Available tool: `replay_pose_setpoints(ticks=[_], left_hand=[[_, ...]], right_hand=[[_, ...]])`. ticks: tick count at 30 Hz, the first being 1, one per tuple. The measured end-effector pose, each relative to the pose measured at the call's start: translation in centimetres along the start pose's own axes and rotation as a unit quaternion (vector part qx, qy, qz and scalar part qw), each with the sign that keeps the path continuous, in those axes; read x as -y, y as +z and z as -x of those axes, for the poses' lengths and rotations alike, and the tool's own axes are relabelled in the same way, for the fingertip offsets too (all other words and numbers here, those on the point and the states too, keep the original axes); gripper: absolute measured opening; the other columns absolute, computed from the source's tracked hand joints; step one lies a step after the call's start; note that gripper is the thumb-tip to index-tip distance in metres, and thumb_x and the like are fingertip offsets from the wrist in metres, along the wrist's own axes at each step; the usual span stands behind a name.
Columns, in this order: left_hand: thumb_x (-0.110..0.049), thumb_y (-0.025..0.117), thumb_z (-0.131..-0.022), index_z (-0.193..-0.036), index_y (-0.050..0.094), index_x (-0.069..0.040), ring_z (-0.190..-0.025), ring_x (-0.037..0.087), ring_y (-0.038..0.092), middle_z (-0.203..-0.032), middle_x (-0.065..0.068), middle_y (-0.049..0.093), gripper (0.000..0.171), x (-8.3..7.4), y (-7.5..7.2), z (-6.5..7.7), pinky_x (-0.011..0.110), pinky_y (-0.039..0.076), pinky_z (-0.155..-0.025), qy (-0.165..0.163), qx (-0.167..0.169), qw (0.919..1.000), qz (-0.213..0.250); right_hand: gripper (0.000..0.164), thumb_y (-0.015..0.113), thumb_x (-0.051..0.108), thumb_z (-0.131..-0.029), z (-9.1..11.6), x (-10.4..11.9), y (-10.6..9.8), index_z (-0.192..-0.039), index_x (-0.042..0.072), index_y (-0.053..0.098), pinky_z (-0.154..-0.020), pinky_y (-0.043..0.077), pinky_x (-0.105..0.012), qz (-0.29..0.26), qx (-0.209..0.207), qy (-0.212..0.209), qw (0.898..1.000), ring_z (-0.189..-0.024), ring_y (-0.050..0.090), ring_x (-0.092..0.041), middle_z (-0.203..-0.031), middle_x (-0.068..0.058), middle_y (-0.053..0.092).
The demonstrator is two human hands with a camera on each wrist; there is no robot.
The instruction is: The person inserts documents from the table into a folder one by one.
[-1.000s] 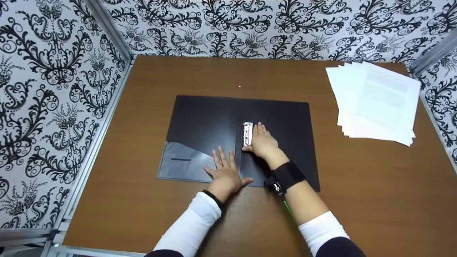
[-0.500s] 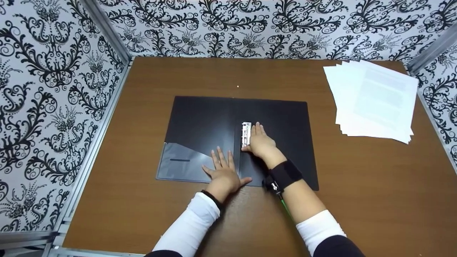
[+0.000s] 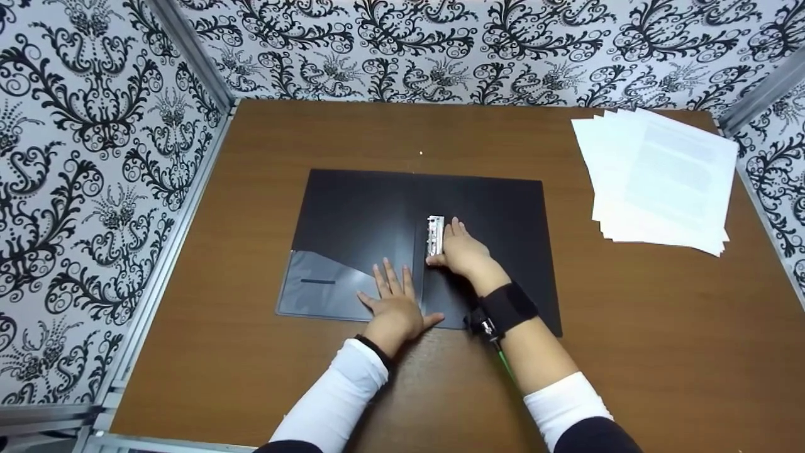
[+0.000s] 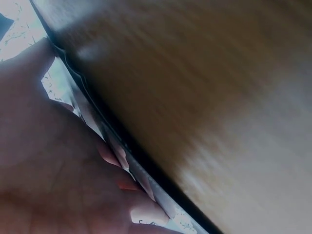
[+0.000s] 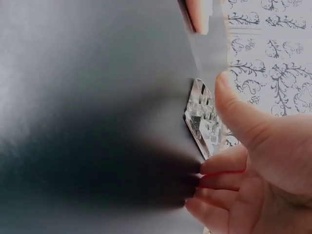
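Observation:
A black folder lies spread flat, with a clear pocket at its lower left. On its right half, near the fold, sits a silver metal binder mechanism, also seen close up in the right wrist view. My left hand rests with fingers spread over the folder's lower edge near the fold. Straight fingers of my right hand touch the folder beside the mechanism's right side, the thumb at its lower end. In the left wrist view, the left hand lies along the folder's thin edge.
A fanned stack of white paper sheets lies at the back right of the brown wooden table. Patterned walls and metal rails border the back and sides. A green cable trails from the right wrist.

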State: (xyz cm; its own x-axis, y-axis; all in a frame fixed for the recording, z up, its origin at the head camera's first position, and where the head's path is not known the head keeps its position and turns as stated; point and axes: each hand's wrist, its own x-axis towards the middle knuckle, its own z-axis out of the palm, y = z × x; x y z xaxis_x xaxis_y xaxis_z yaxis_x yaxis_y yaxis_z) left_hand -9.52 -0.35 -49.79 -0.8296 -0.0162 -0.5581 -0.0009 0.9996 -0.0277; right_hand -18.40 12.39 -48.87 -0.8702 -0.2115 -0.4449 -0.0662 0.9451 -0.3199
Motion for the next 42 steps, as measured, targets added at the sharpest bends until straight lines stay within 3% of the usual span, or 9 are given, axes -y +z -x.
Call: replay_pose_setpoints(ticks=[7, 13, 16, 20, 26, 35, 42], left_hand=[[-0.085, 0.045, -0.074, -0.157, -0.002, -0.018, -0.148, 0.038, -0.012, -0.161, 0.018, -0.016, 0.117, -0.1, 0.0, -0.1, 0.070, 0.019, -0.109, 0.001, 0.001, 1.0000, -0.002], [-0.084, 0.046, -0.075, -0.157, -0.002, -0.018, -0.148, 0.038, -0.013, -0.160, 0.019, -0.017, 0.116, -0.3, 0.1, -0.1, 0.070, 0.017, -0.109, 0.002, 0.001, 1.0000, 0.002], [-0.084, 0.045, -0.075, -0.157, -0.002, -0.019, -0.148, 0.038, -0.013, -0.160, 0.018, -0.017, 0.115, -0.3, 0.2, -0.1, 0.069, 0.017, -0.110, 0.003, 0.007, 1.0000, 0.002], [-0.084, 0.044, -0.075, -0.157, -0.002, -0.019, -0.148, 0.037, -0.014, -0.161, 0.018, -0.017, 0.114, -0.3, 0.3, -0.2, 0.068, 0.017, -0.110, 0.000, 0.010, 0.9999, 0.001], [-0.085, 0.045, -0.075, -0.157, -0.003, -0.019, -0.148, 0.037, -0.015, -0.160, 0.018, -0.018, 0.116, -0.2, 0.3, -0.4, 0.069, 0.016, -0.110, -0.003, 0.003, 1.0000, 0.005], [-0.081, 0.046, -0.077, -0.157, -0.003, -0.018, -0.147, 0.038, -0.016, -0.160, 0.019, -0.017, 0.113, -0.3, 0.1, -0.3, 0.070, 0.014, -0.110, -0.002, 0.007, 0.9997, 0.023], [-0.079, 0.046, -0.079, -0.157, -0.004, -0.019, -0.146, 0.039, -0.019, -0.160, 0.018, -0.020, 0.111, -0.4, 0.0, -0.4, 0.070, 0.013, -0.110, 0.000, 0.018, 0.9995, 0.027]], right_hand=[[0.089, 0.064, 0.046, -0.087, 0.6, 0.7, -0.6, -0.149, -0.006, 0.027, -0.109, 0.039, -0.044, 0.008, -0.047, -0.002, 0.999, -0.145, 0.027, -0.032, -0.158, -0.022, 0.020], [0.072, 0.069, 0.038, -0.085, 1.2, 0.9, -1.2, -0.144, 0.004, 0.045, -0.093, 0.051, -0.045, 0.004, -0.121, -0.024, 0.992, -0.126, 0.054, -0.034, -0.154, -0.014, 0.036], [0.065, 0.071, 0.035, -0.083, 1.5, 0.9, -1.1, -0.137, 0.005, 0.053, -0.089, 0.053, -0.045, 0.002, -0.146, -0.034, 0.989, -0.118, 0.060, -0.034, -0.147, -0.014, 0.047], [0.052, 0.072, 0.034, -0.083, 1.7, 1.0, -1.1, -0.123, 0.003, 0.064, -0.081, 0.056, -0.043, 0.007, -0.171, -0.051, 0.984, -0.103, 0.067, -0.032, -0.125, -0.014, 0.065], [0.035, 0.070, 0.033, -0.084, 1.6, 1.1, -1.1, -0.106, 0.006, 0.074, -0.077, 0.056, -0.042, 0.003, -0.176, -0.065, 0.982, -0.092, 0.070, -0.029, -0.104, -0.011, 0.074], [0.027, 0.063, 0.027, -0.093, 1.9, 1.3, -0.9, -0.106, 0.007, 0.075, -0.076, 0.057, -0.041, 0.046, -0.169, -0.101, 0.979, -0.092, 0.071, -0.028, -0.103, -0.012, 0.073], [0.023, 0.062, 0.025, -0.095, 2.0, 1.2, -1.1, -0.100, 0.006, 0.076, -0.071, 0.057, -0.041, 0.088, -0.174, -0.114, 0.974, -0.086, 0.071, -0.028, -0.096, -0.013, 0.074]])
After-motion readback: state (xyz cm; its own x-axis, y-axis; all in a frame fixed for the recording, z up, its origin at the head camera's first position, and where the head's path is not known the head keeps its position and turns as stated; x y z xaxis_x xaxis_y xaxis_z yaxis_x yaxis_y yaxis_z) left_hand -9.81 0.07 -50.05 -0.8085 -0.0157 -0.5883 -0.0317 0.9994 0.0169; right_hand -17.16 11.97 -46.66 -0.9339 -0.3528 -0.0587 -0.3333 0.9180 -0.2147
